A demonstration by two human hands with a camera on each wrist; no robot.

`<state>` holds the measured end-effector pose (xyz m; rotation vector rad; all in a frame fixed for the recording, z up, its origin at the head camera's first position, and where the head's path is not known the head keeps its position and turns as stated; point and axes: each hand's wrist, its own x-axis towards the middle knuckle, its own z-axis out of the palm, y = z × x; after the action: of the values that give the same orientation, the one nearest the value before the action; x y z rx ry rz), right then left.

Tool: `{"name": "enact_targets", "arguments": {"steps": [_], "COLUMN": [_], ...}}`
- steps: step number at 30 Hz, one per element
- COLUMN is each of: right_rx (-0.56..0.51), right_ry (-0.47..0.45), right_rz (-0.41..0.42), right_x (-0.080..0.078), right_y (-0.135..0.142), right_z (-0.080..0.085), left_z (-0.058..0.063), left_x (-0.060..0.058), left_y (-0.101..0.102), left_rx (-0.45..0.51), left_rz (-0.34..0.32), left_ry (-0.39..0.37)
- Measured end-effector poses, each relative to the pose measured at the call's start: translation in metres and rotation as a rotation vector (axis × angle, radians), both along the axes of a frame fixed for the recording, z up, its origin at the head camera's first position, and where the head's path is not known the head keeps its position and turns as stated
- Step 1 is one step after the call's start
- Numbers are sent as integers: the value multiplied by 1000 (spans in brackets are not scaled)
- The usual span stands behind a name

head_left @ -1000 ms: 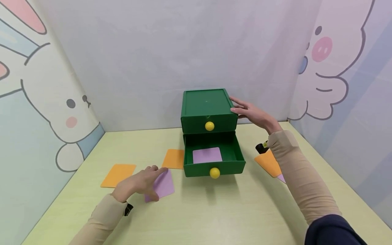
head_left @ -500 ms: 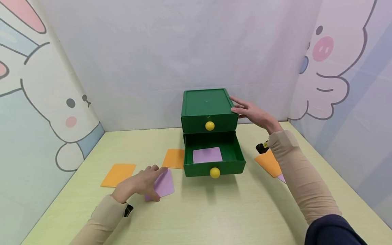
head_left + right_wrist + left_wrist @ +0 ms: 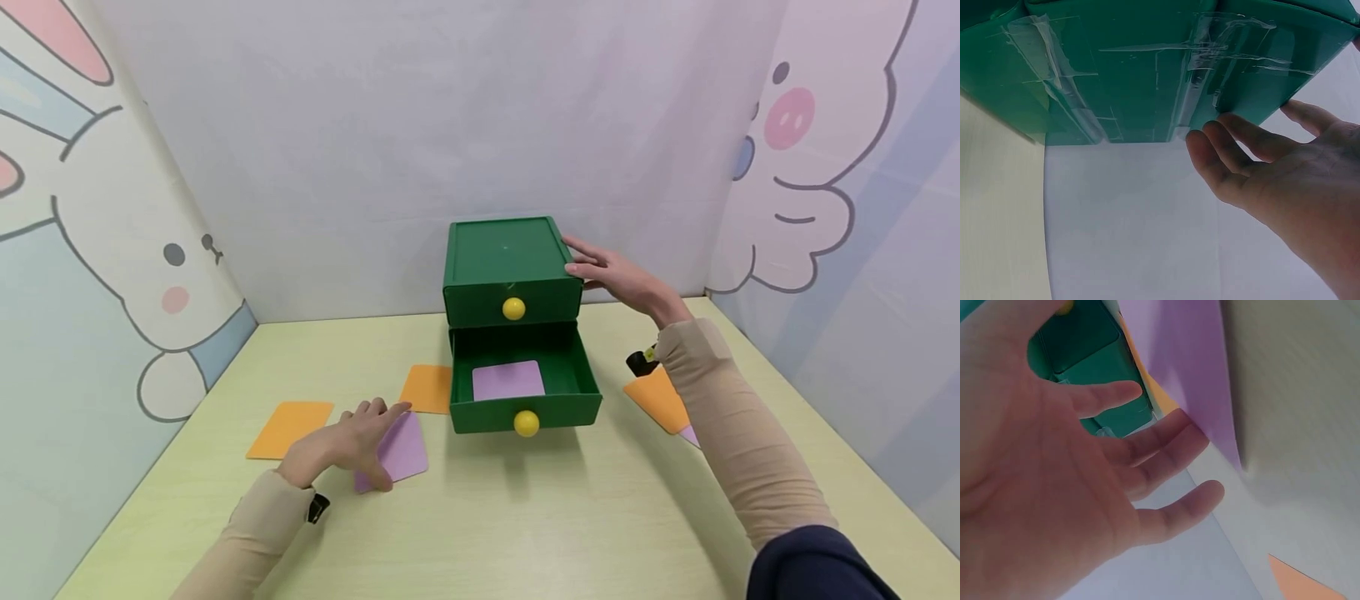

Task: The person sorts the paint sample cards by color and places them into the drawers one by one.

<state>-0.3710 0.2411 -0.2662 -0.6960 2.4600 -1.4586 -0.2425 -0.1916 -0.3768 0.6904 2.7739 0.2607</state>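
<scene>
A green two-drawer box (image 3: 504, 250) with yellow knobs stands near the back wall. Its lower drawer (image 3: 480, 414) is pulled out, and a purple card (image 3: 507, 380) lies inside. My left hand (image 3: 341, 446) is spread over another purple card (image 3: 402, 448) left of the box, thumb at the near edge and index finger at the far one. In the left wrist view, the fingertips come up to the edge of this card (image 3: 1191, 375); firm contact cannot be told. My right hand (image 3: 622, 279) rests against the box's upper right side, fingers extended, thumb at the top edge.
An orange card (image 3: 291, 429) lies at the left of the table, and another orange card (image 3: 426, 389) sits against the box's left side. To the right, an orange card (image 3: 657, 402) partly covers a purple one (image 3: 691, 436), both partly hidden by the right forearm.
My left hand has shifted very slightly over the purple card. The right hand, the box and its lower drawer have stayed in place.
</scene>
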Motion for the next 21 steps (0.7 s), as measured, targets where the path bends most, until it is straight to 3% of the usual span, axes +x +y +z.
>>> {"name": "enact_targets", "arguments": {"steps": [5,10,21], "right_rx": [1,19,45], "right_ry": [5,11,21], "right_rz": [0,-7,-2], "right_x": [1,1,0], "right_y": [0,1,2], "right_z": [0,1,0], "left_z": [5,19,71], "left_x": [-1,-3,-5], "left_y": [-1,0,9], "left_rx": [-1,9,108], "left_rz": [-16,-42,-112], "left_ry": [18,66,118]}}
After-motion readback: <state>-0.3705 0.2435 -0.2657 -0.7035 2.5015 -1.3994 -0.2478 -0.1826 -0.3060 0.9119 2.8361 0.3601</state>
